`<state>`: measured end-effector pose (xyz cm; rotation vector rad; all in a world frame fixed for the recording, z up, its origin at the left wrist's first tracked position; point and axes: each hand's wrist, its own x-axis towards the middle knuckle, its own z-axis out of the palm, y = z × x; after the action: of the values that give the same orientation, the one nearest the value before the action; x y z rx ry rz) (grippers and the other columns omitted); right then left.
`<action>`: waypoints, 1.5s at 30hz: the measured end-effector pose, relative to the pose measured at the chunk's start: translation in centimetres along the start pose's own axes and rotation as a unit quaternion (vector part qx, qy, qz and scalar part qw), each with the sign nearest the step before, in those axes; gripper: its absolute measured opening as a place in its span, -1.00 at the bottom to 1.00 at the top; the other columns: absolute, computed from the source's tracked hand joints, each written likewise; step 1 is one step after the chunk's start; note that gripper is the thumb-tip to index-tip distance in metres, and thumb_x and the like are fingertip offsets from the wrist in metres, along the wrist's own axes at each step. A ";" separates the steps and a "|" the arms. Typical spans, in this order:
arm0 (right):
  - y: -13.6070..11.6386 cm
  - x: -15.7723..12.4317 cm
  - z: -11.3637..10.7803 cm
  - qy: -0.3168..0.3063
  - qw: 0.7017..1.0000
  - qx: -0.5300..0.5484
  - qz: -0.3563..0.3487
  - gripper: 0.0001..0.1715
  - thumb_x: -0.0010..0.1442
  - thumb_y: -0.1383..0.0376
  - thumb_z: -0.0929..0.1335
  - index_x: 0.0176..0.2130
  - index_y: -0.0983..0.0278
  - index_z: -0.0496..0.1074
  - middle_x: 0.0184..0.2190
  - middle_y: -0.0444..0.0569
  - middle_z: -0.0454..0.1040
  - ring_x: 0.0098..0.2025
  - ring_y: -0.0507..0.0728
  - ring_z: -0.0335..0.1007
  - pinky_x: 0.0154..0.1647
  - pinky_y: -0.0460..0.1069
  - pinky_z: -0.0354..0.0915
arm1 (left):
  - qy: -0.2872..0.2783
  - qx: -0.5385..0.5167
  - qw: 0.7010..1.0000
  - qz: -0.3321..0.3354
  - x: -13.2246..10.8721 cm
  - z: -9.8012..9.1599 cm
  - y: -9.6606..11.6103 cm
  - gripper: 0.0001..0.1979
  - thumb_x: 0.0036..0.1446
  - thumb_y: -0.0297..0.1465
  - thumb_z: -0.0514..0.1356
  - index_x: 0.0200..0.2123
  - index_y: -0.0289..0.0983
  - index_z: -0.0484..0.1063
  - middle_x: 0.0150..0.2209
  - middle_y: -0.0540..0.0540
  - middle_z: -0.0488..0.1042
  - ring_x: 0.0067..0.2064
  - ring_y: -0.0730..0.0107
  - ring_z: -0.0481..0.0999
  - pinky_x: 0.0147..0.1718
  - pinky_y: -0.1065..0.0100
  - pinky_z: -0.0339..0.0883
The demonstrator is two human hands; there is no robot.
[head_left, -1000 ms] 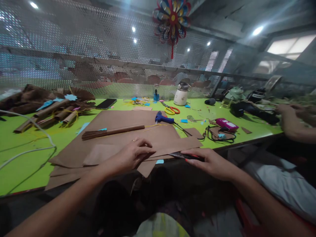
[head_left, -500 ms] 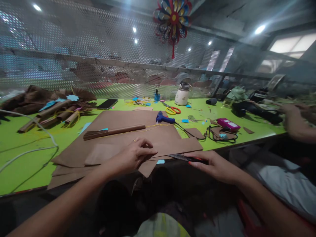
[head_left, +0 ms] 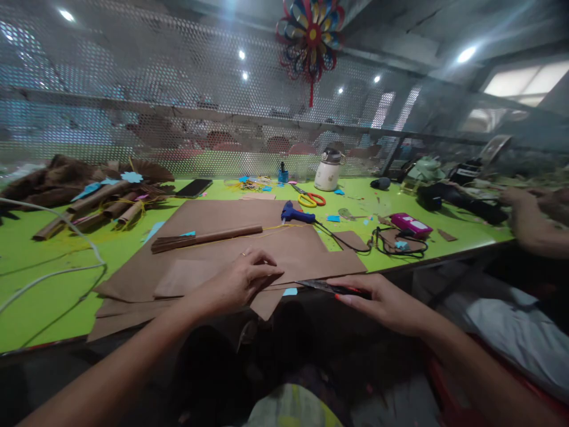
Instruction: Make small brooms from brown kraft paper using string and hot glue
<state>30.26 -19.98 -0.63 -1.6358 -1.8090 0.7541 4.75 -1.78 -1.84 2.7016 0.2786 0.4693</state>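
Several sheets of brown paper [head_left: 231,249] lie stacked on the green table [head_left: 40,284]. My left hand [head_left: 242,279] pinches the near edge of the brown paper, fingers closed on it. My right hand [head_left: 382,302] grips dark scissors [head_left: 324,287], whose blades point left toward the paper edge, close to my left fingertips. A rolled brown paper stick [head_left: 204,238] rests on the sheets behind my left hand.
A blue glue gun [head_left: 294,214] with its cable, orange-handled scissors [head_left: 311,198], a pink box [head_left: 409,225], a white jar [head_left: 328,172], a phone [head_left: 192,187] and paper rolls [head_left: 89,204] lie about. Another person's arm [head_left: 531,222] rests at the right. A white cable [head_left: 53,270] crosses the left.
The scissors in my right hand have slid slightly left along the paper edge. My left hand stays on the paper.
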 end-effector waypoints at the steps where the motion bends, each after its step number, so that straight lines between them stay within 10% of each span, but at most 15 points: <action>1: 0.0 -0.2 0.0 -0.001 1.000 0.004 -0.002 -0.57 0.23 0.17 0.30 0.07 0.20 0.42 0.03 0.00 0.47 0.06 0.22 0.38 0.11 0.10 0.24 | 0.001 -0.003 1.000 -0.001 0.0 0.0 0.0 -0.69 0.30 -0.34 -0.01 -0.02 -0.19 0.45 -0.10 -0.17 0.36 -0.06 0.31 0.34 -0.04 0.24 0.25; 45: -2.2 1.5 3.0 0.025 0.999 -0.026 -0.007 -0.58 0.24 0.18 0.29 0.07 0.20 0.42 0.03 0.00 0.47 0.05 0.21 0.38 0.10 0.09 0.25 | 0.035 -0.017 0.999 0.026 0.0 0.6 -0.9 -0.70 0.30 -0.37 -0.03 -0.04 -0.25 0.45 -0.13 -0.20 0.39 -0.09 0.31 0.35 -0.08 0.24 0.25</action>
<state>26.49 -18.74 -0.93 -1.6580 -1.8182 0.6593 4.85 -1.19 -2.71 2.6693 0.2176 0.5789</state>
